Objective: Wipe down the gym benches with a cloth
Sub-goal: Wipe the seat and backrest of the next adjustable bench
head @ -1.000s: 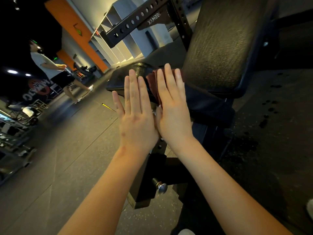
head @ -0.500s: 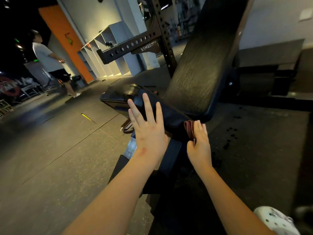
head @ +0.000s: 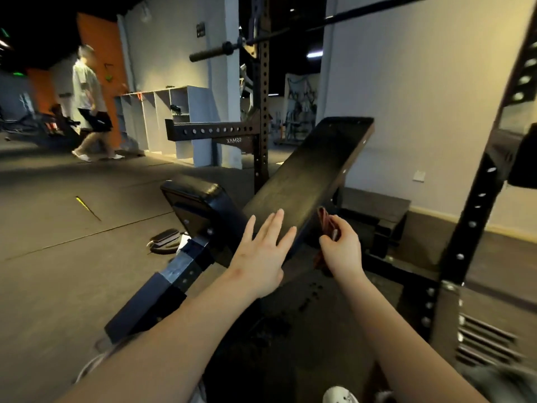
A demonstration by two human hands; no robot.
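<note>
Pinching the cloth (head: pixel 326 223) bunched in curled fingers (head: pixel 344 228) of the right hand (head: pixel 341 250), just beside the tilted bench pad (head: pixel 308 175) — left hand (head: pixel 263 253) spread flat and empty at its lower end — risks a narrow wipe that misses patches.

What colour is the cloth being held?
The cloth is dark reddish-brown, clearest in the head view, in the right hand.

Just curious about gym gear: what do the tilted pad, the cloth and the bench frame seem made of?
The tilted pad: likely black vinyl or leatherette, grained, dull sheen. The cloth in the right hand: soft reddish-brown fabric, folded, limp. The bench frame: apparently painted steel, square tube with holes.
</note>
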